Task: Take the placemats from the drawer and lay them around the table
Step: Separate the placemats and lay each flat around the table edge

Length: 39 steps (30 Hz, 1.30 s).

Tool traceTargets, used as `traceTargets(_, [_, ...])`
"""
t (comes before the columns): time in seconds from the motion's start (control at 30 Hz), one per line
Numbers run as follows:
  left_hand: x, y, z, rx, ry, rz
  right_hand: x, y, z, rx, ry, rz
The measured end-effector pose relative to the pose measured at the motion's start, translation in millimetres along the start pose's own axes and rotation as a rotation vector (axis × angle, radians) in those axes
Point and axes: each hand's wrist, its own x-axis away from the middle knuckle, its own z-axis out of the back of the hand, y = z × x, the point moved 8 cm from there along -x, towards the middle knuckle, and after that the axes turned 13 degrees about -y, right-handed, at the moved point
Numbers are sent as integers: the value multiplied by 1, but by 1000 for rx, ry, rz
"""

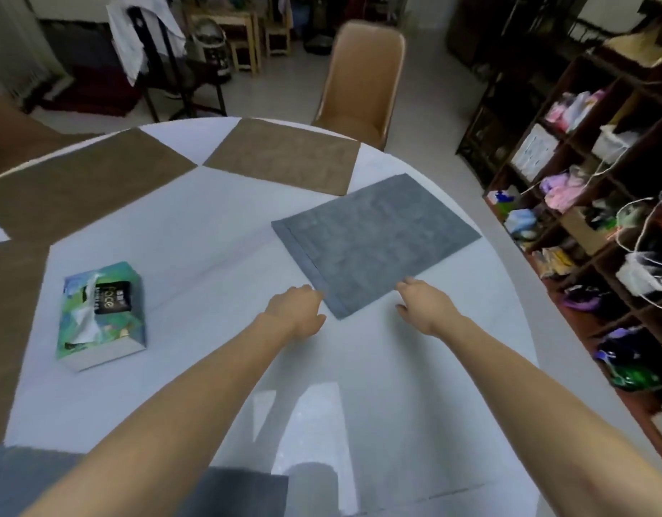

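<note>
A grey rectangular fabric placemat (374,240) lies flat near the right edge of the round white table (217,225). My left hand (296,311) and right hand (426,307) touch its near edge; whether my fingers pinch it, I cannot tell. Two brown placemats (284,154) lie beyond, a green tissue box (102,315) to the left.

You're working in dim, cool indoor light. The white table (217,225) carries a soft glare patch near you, with faint forearm shadows across it. The whole frame is slightly smeared and soft, the shelves (583,203) especially. Wide-angle distortion bends the table's rim and stretches your forearms at the bottom edge.
</note>
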Motion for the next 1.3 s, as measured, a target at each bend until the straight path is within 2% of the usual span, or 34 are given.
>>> traceTargets(0.17, [-91, 35, -7, 26, 19, 18, -82, 44, 7, 124, -34, 144])
traceTargets(0.3, [-135, 52, -17, -3, -5, 57, -119, 65, 1, 100, -104, 236])
traceTargets(0.4, [-153, 53, -22, -9, -22, 75, -132, 76, -4, 75, -99, 283])
traceTargets(0.6, [-158, 52, -18, -175, -100, 36, -133, 84, -12, 18, 27, 332])
traceTargets(0.7, [-157, 69, -3, -383, -20, -5, -134, 85, -11, 26, 62, 334])
traceTargets(0.8, [-159, 90, -3, -522, 17, -52, -138, 81, -13, 96, 9, 312])
traceTargets(1.03, [-147, 79, 3, -339, 104, -71, -141, 59, -5, 412, 54, 365])
traceTargets(1.2, [-129, 74, 34, -175, 151, 57, -132, 55, 0, 300, -1, 354])
traceTargets(1.3, [-95, 69, 51, -93, 248, 11, -111, 69, 17, 109, 138, 322])
